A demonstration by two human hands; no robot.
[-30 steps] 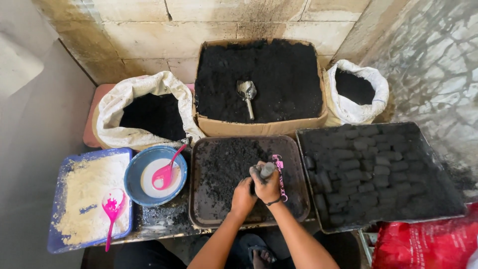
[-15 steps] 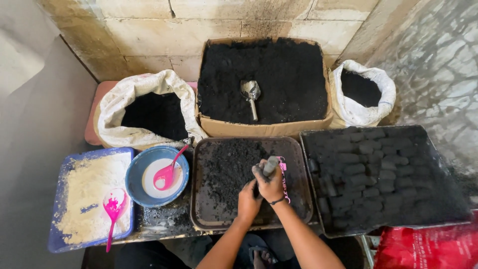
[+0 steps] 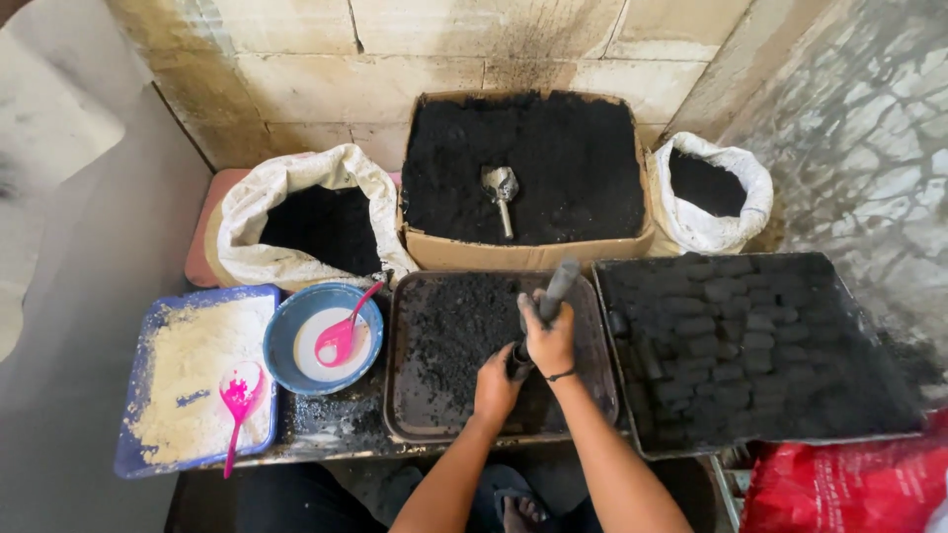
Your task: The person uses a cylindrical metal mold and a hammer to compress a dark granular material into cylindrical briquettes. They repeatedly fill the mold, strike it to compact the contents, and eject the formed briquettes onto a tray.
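Observation:
My right hand (image 3: 550, 339) grips a grey rod (image 3: 560, 279) that points up and away over a dark metal tray (image 3: 399, 405). The tray holds loose black powder (image 3: 449, 326). My left hand (image 3: 496, 387) is closed around a short dark tube (image 3: 517, 357) just below the right hand, standing on the tray. The rod's lower end meets the tube between the two hands. Both hands are smeared black.
A second tray of several black briquettes (image 3: 736, 341) lies to the right. Behind are a cardboard box of black powder (image 3: 523, 255) with a metal scoop (image 3: 502, 190), and two white sacks (image 3: 296, 178) (image 3: 716, 227). On the left stand a blue bowl (image 3: 286, 326) and a blue tray of pale powder (image 3: 193, 370), each with a pink spoon.
My right hand has lifted and drawn the grey rod up and away from me. My left hand stays low on the tube. The view has shifted slightly.

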